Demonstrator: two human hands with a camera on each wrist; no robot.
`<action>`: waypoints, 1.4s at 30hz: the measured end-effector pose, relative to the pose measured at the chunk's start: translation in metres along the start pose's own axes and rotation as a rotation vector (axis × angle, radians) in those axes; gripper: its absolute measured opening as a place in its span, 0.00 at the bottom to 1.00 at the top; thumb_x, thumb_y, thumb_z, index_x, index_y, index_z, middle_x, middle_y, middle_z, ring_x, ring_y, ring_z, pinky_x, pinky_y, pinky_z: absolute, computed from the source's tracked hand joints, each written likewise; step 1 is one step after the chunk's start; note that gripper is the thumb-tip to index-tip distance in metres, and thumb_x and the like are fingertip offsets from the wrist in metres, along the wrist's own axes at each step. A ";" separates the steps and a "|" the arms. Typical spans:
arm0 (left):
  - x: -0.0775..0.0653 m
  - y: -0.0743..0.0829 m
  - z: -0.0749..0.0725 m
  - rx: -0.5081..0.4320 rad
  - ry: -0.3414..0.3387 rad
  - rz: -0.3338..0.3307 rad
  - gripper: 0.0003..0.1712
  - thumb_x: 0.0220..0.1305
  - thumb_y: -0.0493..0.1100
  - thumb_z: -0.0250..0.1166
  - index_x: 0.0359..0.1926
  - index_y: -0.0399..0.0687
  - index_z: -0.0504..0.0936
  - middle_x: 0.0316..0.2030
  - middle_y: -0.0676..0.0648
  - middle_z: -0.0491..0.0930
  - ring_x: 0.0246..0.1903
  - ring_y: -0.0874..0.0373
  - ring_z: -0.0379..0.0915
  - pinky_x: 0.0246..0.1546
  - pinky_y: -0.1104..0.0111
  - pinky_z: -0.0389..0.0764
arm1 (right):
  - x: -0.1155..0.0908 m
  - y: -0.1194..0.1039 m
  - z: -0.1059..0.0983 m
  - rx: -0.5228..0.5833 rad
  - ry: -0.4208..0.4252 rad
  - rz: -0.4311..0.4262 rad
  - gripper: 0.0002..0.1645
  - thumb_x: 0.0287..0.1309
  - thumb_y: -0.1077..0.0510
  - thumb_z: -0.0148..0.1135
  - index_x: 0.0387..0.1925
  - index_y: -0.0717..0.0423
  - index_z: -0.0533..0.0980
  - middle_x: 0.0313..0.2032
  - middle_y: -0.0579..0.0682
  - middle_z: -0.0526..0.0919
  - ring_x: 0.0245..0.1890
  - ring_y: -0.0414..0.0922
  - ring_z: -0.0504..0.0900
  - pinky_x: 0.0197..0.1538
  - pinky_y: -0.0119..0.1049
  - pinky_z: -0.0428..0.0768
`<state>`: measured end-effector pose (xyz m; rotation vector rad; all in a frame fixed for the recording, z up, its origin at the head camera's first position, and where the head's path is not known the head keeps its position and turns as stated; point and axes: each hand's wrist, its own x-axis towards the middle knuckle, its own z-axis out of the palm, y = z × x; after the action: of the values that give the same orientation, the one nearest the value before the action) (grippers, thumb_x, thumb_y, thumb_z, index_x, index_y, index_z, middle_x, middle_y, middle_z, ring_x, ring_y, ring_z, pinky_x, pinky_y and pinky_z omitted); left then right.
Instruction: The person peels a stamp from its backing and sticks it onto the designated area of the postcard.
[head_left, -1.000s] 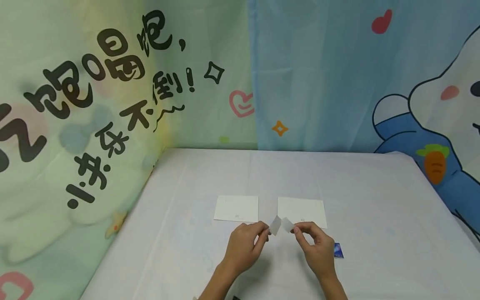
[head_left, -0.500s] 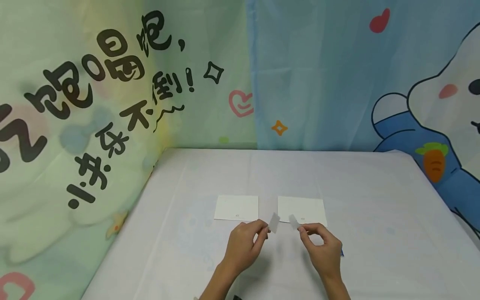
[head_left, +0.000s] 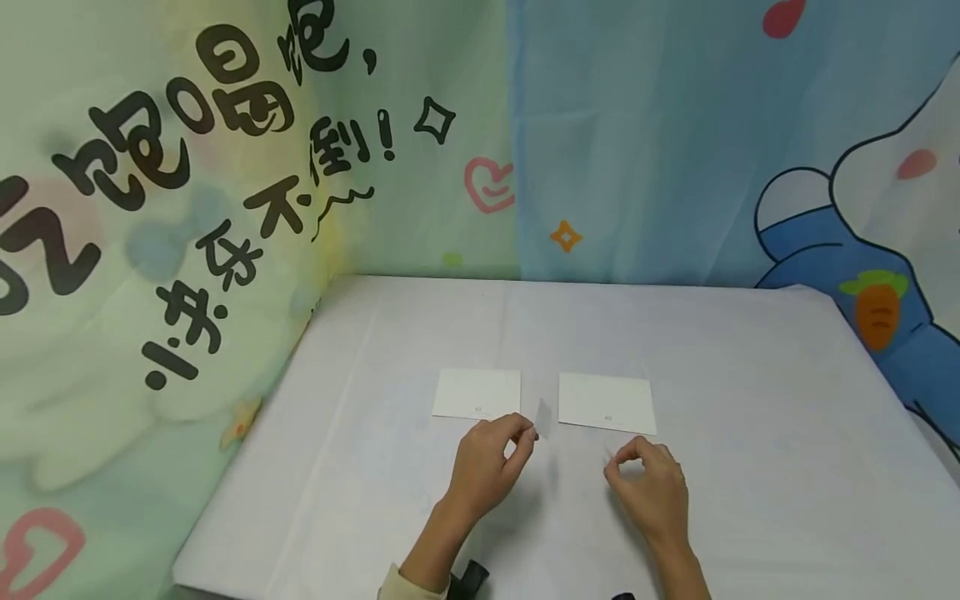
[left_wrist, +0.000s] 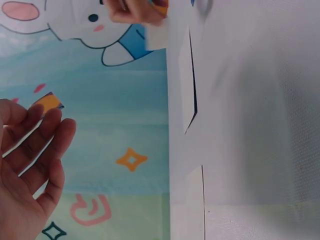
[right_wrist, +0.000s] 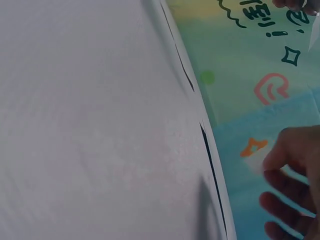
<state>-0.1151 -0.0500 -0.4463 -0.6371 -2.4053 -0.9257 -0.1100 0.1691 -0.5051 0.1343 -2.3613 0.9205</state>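
My left hand (head_left: 487,462) pinches a small thin square piece (head_left: 543,418), pale on the side facing the head camera. In the left wrist view this square (left_wrist: 49,103) shows an orange-yellow face with dark corners. My right hand (head_left: 651,492) pinches another thin whitish piece between thumb and forefinger; it appears as a faint sliver (head_left: 609,455) in the head view and a blurred white patch (right_wrist: 256,162) in the right wrist view. Both hands are raised above the table, apart from each other. Beyond them lie a left white card (head_left: 477,392) and a right white card (head_left: 606,402).
A white cloth covers the table (head_left: 360,500). Printed curtains (head_left: 637,167) rise at its back and left side. Each white card bears a small mark near its front edge. A dark object (head_left: 469,577) sits by the left sleeve (head_left: 408,583).
My right hand has drawn right and toward me with its whitish piece, widening the gap from the left hand. The blue picture piece beside it is now out of sight. The head view has tilted downward.
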 end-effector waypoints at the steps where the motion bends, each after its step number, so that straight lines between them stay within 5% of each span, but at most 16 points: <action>1: 0.000 0.000 0.000 -0.001 -0.003 -0.003 0.07 0.62 0.40 0.56 0.29 0.53 0.79 0.23 0.61 0.79 0.24 0.71 0.72 0.27 0.74 0.71 | -0.002 0.002 0.002 -0.021 -0.028 0.006 0.12 0.29 0.71 0.66 0.17 0.54 0.74 0.19 0.48 0.79 0.25 0.47 0.75 0.31 0.43 0.69; 11: 0.001 -0.001 0.001 0.030 0.011 0.020 0.06 0.61 0.40 0.58 0.28 0.53 0.79 0.23 0.60 0.78 0.24 0.71 0.72 0.25 0.75 0.70 | -0.013 0.011 0.015 -0.123 -0.290 -0.103 0.13 0.31 0.68 0.70 0.19 0.47 0.80 0.21 0.39 0.79 0.27 0.42 0.72 0.38 0.46 0.67; 21: 0.002 -0.003 0.000 0.082 0.001 0.038 0.06 0.61 0.40 0.58 0.27 0.52 0.79 0.21 0.60 0.77 0.22 0.71 0.70 0.24 0.76 0.68 | -0.012 0.001 0.011 -0.118 -0.502 0.006 0.05 0.40 0.57 0.71 0.20 0.42 0.82 0.24 0.35 0.78 0.30 0.40 0.71 0.36 0.41 0.64; 31: 0.002 -0.003 0.000 0.077 0.006 0.043 0.06 0.59 0.39 0.59 0.27 0.53 0.79 0.20 0.60 0.76 0.22 0.70 0.69 0.23 0.76 0.68 | -0.010 0.003 0.013 -0.079 -0.492 0.010 0.07 0.42 0.60 0.70 0.22 0.43 0.82 0.24 0.34 0.79 0.30 0.39 0.71 0.38 0.41 0.63; 42: 0.006 -0.005 0.003 0.105 0.001 0.073 0.05 0.61 0.41 0.59 0.30 0.53 0.79 0.21 0.61 0.76 0.21 0.71 0.68 0.23 0.77 0.67 | 0.002 -0.001 0.009 0.018 -0.236 -0.093 0.12 0.36 0.67 0.73 0.23 0.48 0.83 0.21 0.36 0.78 0.25 0.39 0.70 0.32 0.38 0.61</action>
<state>-0.1228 -0.0498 -0.4468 -0.6793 -2.3948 -0.7650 -0.1154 0.1626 -0.5087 0.3761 -2.5380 0.9242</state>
